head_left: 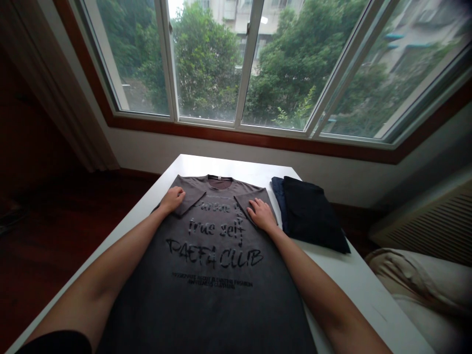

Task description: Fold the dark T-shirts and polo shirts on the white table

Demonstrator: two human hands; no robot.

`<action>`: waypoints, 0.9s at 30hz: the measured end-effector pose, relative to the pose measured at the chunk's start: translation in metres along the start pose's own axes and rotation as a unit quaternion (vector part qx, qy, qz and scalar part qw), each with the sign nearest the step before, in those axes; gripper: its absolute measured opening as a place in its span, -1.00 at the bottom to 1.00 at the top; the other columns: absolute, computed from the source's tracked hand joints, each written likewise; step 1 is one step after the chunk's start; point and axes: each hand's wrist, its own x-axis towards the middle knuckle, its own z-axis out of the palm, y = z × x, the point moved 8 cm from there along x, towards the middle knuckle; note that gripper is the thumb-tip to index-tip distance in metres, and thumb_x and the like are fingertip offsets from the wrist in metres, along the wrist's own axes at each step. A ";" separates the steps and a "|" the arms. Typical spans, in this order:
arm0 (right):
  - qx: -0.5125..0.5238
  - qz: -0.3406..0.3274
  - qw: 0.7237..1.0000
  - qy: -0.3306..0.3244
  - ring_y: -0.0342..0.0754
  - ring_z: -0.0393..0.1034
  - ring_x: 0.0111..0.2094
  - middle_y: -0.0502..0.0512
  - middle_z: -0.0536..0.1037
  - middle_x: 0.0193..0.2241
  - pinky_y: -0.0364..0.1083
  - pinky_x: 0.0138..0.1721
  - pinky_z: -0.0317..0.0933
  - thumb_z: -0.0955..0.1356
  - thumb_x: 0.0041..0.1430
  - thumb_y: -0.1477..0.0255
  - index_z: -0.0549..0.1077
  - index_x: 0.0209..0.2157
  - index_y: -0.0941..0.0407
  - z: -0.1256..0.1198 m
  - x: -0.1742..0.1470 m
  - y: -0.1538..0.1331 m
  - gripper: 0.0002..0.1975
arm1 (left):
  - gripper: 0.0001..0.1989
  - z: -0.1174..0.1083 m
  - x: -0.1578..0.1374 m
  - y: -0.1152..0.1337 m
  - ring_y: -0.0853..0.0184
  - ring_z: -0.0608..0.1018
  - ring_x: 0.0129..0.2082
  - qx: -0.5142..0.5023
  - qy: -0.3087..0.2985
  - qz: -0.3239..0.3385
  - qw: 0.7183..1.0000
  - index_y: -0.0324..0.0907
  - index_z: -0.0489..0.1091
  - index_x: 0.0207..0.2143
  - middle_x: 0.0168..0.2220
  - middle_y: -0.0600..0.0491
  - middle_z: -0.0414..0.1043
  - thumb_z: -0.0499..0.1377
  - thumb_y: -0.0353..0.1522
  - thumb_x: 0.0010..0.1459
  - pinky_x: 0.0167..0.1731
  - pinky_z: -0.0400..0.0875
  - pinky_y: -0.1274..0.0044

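Observation:
A dark grey T-shirt [214,309] lies face up on the white table [368,295], its collar at the far end. Black lettering runs across its chest, and both short sleeves are folded inward over the front. My left hand [172,198] rests on the sleeve at the left, fingers laid over the cloth. On the other sleeve, my right hand [262,214] lies flat with its fingers apart. Neither hand grips the fabric. The shirt's lower hem runs out of view at the bottom.
Folded dark clothes, a black piece [313,211] over a navy one [278,196], lie on the table right of the shirt. A window [236,123] stands beyond the far edge. A curtain [70,98] hangs at left; beige bundled fabric [424,280] sits at lower right.

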 end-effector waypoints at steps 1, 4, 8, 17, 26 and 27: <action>0.000 0.001 1.000 0.001 0.17 0.05 0.43 0.22 0.22 0.42 0.13 0.42 -0.08 0.20 0.50 0.14 0.35 0.36 0.09 -0.001 0.000 0.000 -0.45 | -0.72 -0.003 0.004 -0.005 0.03 0.51 0.03 0.032 0.025 -0.018 0.999 -0.16 0.53 -0.22 -0.06 -0.18 0.55 0.05 -0.26 0.27 0.17 0.34 0.26; -0.002 0.003 1.000 0.000 0.16 0.06 0.43 0.21 0.22 0.42 0.13 0.42 -0.09 0.20 0.50 0.14 0.34 0.36 0.08 -0.002 0.000 -0.001 -0.45 | -0.64 -0.001 0.017 -0.018 0.00 0.41 0.23 0.103 0.035 -0.043 0.993 -0.20 0.51 0.02 0.17 -0.24 0.45 0.11 -0.27 0.26 0.28 0.22 0.26; -0.012 0.003 1.000 -0.004 0.16 0.05 0.43 0.23 0.22 0.42 0.11 0.42 -0.08 0.19 0.50 0.15 0.34 0.36 0.09 -0.003 0.000 -0.003 -0.45 | -0.36 0.023 0.033 -0.043 -0.07 0.13 0.45 0.142 -0.047 -0.091 0.985 -0.23 0.29 0.35 0.46 -0.28 0.08 0.07 -0.09 0.33 0.39 0.00 0.12; -0.035 0.037 0.999 -0.014 0.24 0.20 0.30 0.30 0.37 0.29 0.12 0.29 0.09 0.25 0.45 0.09 0.43 0.27 0.06 -0.017 0.033 0.007 -0.47 | -0.12 0.033 0.065 -0.066 -0.12 -0.06 0.51 0.214 -0.096 -0.152 0.960 -0.30 -0.04 0.51 0.54 -0.27 -0.20 -0.18 0.10 0.38 0.39 -0.12 -0.03; 0.007 0.057 0.994 -0.091 0.18 -0.27 0.52 0.20 -0.10 0.52 0.20 0.46 -0.31 0.12 0.48 -0.07 0.10 0.49 -0.05 0.024 0.073 0.040 -0.28 | -0.18 0.041 0.078 -0.049 -0.06 -0.08 0.52 0.215 -0.146 -0.092 0.961 -0.37 -0.02 0.50 0.54 -0.26 -0.20 -0.15 0.03 0.43 0.41 -0.10 0.05; 0.010 0.056 0.994 -0.091 0.18 -0.28 0.52 0.20 -0.11 0.52 0.20 0.46 -0.32 0.12 0.47 -0.08 0.10 0.49 -0.05 0.025 0.073 0.040 -0.28 | -0.18 0.039 0.077 -0.043 -0.08 -0.07 0.52 0.216 -0.134 -0.096 0.962 -0.38 0.00 0.49 0.54 -0.28 -0.18 -0.15 0.02 0.44 0.41 -0.13 0.03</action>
